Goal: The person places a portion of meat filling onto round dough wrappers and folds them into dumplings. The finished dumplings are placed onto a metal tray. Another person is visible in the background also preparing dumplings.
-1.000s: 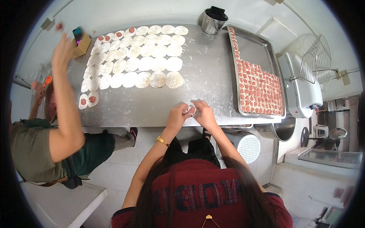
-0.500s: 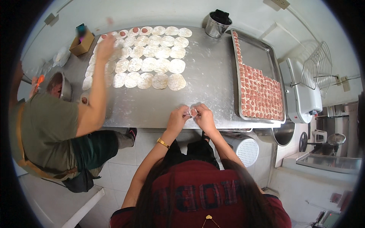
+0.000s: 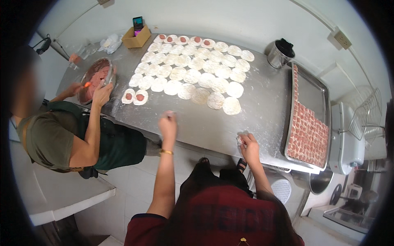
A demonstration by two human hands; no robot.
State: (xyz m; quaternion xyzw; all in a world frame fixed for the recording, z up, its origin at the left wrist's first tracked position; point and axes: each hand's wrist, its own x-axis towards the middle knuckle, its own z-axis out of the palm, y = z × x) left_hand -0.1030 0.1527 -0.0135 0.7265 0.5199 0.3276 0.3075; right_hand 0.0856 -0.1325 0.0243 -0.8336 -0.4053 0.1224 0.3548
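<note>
Round floured dough wrappers point(image 3: 191, 76) lie in rows on the steel table point(image 3: 197, 125). Several in the far row carry balls of pink meat filling, and so do two filled wrappers point(image 3: 140, 97) at the near left corner. My left hand point(image 3: 168, 127) is over the table near those two, right of them, its fingers bunched and smeared by motion. Farther right, at the table's front edge, my right hand point(image 3: 250, 147) pinches a small folded dumpling point(image 3: 240, 140), partly covered by the fingers.
At the right stands a large metal tray point(image 3: 287, 119) of tightly packed dumplings, beside a white machine point(image 3: 344, 139) with a wire rack. A metal bucket point(image 3: 279, 56) is at the back. A co-worker point(image 3: 61, 135) on the left holds a bowl point(image 3: 110, 67) of meat filling near a cardboard box point(image 3: 137, 39).
My hands have parted: the left went left toward the wrappers, the right keeps the dumpling. The co-worker's hand left the far row for the bowl. The view has shifted left.
</note>
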